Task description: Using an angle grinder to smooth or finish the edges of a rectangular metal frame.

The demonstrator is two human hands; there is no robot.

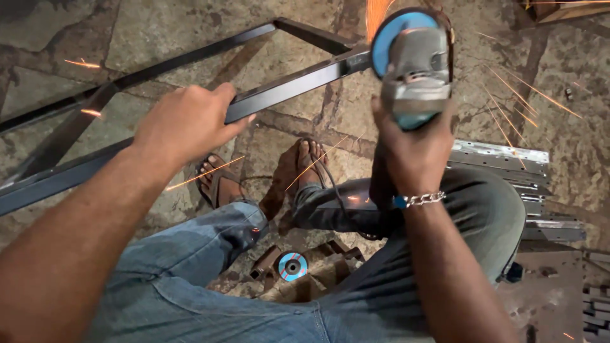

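The right hand (413,149) grips an angle grinder (413,63) at one o'clock, its disc biting the steel frame (286,86). The left hand (187,121) clamps the frame bar at ten o'clock. Sparks fly toward sandalled feet (260,174) and jeans (210,279); burns are likely. If the disc binds, the grinder may kick toward the legs.

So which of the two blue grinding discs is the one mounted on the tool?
The upper disc, on the angle grinder in the right hand, throwing sparks against the metal frame. The spare disc lies loose on the floor.
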